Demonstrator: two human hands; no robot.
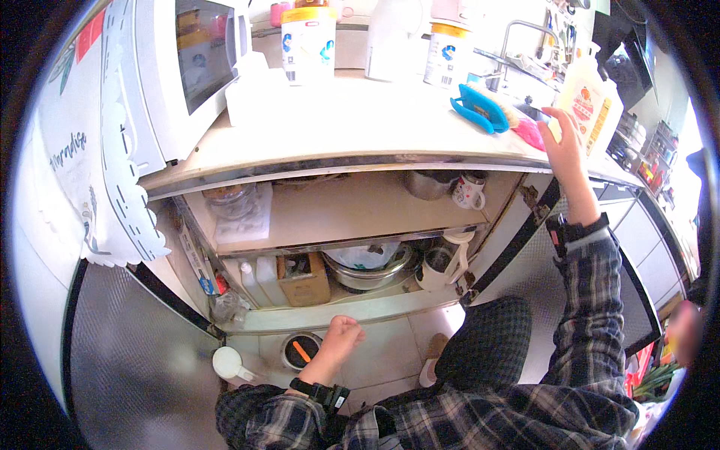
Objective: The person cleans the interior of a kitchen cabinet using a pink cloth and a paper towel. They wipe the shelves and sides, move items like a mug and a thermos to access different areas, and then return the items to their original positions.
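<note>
My right hand point(564, 145) is raised over the right end of the white countertop point(360, 118), its fingers apart and nothing held. Just beyond it stands a large translucent jug of yellowish liquid point(585, 107) with a printed label; I cannot tell whether the fingers touch it. Left of this hand lie a blue-handled scrub brush point(481, 109) and a pink cloth-like item point(529, 134). My left hand point(339, 337) hangs low before the open cabinet with its fingers curled in and nothing visible in them. Below it on the floor is a round dark container point(301, 351) with an orange strip across it.
Open doors point(140, 349) flank the cabinet. Its upper shelf point(349, 208) holds a printed mug point(468, 191); below are a cardboard box point(304, 281), a steel basin point(368, 274) and a white kettle point(439, 267). A microwave point(205, 56) and tins point(308, 45) stand on the counter.
</note>
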